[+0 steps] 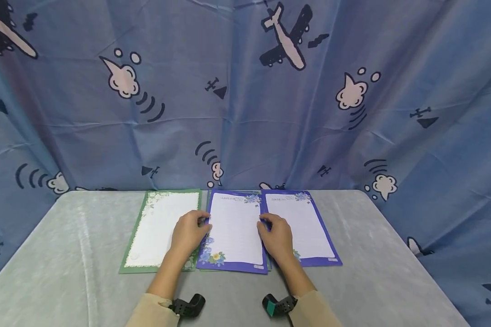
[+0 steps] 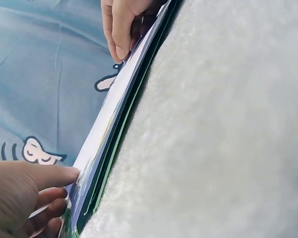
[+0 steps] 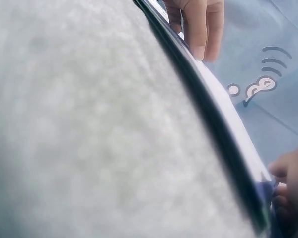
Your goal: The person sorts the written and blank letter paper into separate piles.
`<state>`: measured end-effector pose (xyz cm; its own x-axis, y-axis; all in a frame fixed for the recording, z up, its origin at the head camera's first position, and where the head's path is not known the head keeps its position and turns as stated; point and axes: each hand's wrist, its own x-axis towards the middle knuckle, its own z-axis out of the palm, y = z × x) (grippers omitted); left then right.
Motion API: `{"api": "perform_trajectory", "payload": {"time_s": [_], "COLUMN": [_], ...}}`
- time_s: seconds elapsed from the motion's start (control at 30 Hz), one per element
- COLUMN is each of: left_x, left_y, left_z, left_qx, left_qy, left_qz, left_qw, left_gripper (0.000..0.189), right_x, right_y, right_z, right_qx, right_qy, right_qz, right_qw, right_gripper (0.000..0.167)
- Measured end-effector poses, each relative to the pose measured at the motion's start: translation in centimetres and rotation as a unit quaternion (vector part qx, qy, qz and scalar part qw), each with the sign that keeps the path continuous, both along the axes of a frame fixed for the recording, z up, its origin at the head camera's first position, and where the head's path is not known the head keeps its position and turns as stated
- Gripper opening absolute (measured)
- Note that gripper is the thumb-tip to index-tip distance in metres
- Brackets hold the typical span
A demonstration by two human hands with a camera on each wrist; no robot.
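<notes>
A sheet of writing paper [image 1: 235,227] with a purple floral border lies in the middle of the table, over green-edged paper that peeks out beneath it. My left hand [image 1: 188,234] pinches its left edge, thumb on the upper face, fingers curled at the side. At the opposite edge, my right hand [image 1: 278,236] holds the same sheet between thumb and fingers. To the left is a green-bordered sheet [image 1: 163,218], partly under my left hand. A second purple-bordered sheet [image 1: 304,227] lies on the right, partly covered by my right hand. In the left wrist view, stacked paper edges [image 2: 116,134] show.
A pale grey, fuzzy cloth [image 1: 384,254] covers the table. Behind its far edge hangs a blue curtain [image 1: 245,100] printed with planes and clouds. Dark straps with small devices [image 1: 188,306] sit on both wrists.
</notes>
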<state>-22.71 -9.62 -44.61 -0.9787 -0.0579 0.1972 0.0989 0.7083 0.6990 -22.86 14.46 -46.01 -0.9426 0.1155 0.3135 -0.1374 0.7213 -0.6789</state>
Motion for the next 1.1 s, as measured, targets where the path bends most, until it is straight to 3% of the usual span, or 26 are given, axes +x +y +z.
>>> {"api": "perform_trajectory", "payload": {"time_s": [0.17,0.43,0.9,1.1], "left_x": [-0.01,-0.02,-0.09,-0.15], "left_y": [0.05,0.06,-0.04,-0.04], "left_z": [-0.10,-0.39,-0.49,-0.69], "left_qx": [0.003,0.005,0.009,0.009], "left_qy": [0.000,-0.001,-0.005,-0.004], "left_qz": [0.004,0.006,0.004,0.002], "left_qw": [1.0000,1.0000,0.9999,1.0000], "left_gripper": [0.026,0.023,0.022,0.022], "right_x": [0.07,-0.19,-0.22,-0.31], "right_y": [-0.03,0.11,0.01,0.34], "right_z": [0.10,-0.09,0.49,0.44], "right_qx": [0.000,-0.043,-0.075,-0.134], "right_qy": [0.006,0.028,0.032,0.025], "right_qz": [0.007,0.031,0.029,0.026], "right_qw": [1.0000,0.9982,0.9962,0.9903], "right_gripper": [0.024,0.025,0.017,0.017]}}
